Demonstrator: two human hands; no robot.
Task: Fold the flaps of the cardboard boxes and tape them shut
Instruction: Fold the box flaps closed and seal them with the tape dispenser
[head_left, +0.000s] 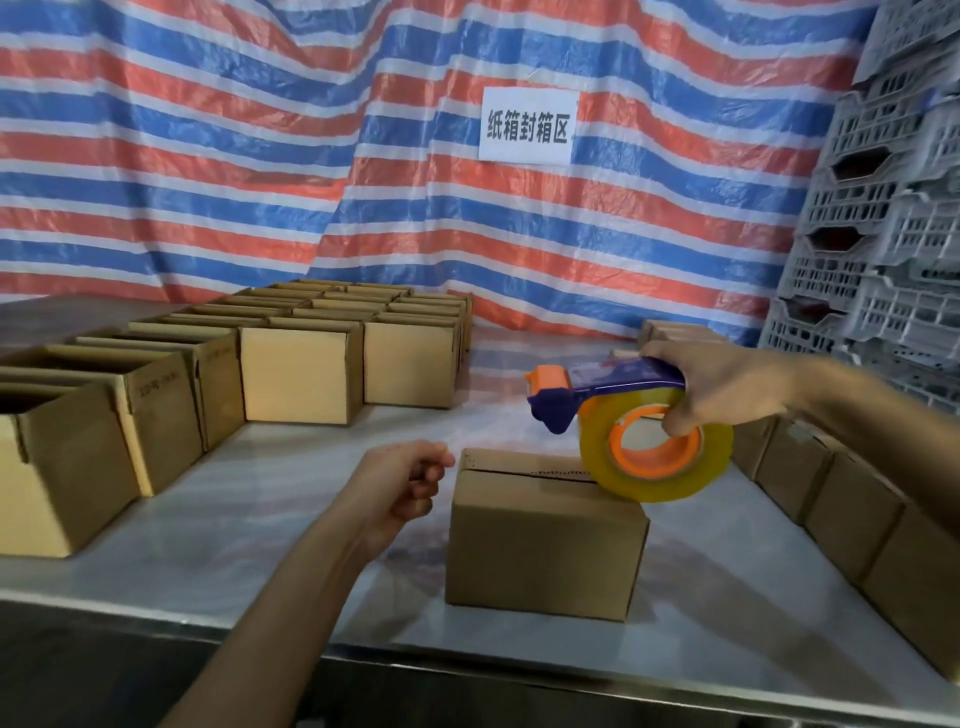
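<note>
Cardboard box (545, 540) sits closed on the table (249, 519); right hand (727, 395) grips the tape gun (592, 441) above it, while the left hand (405, 483) beside it is curled and empty.

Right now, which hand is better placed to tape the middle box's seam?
Right. The right hand grips the tape dispenser, its roll over the right end of the seam on the closed box. The left hand is curled, holds nothing, beside the box's left edge: better for steadying, I'd judge.
</note>
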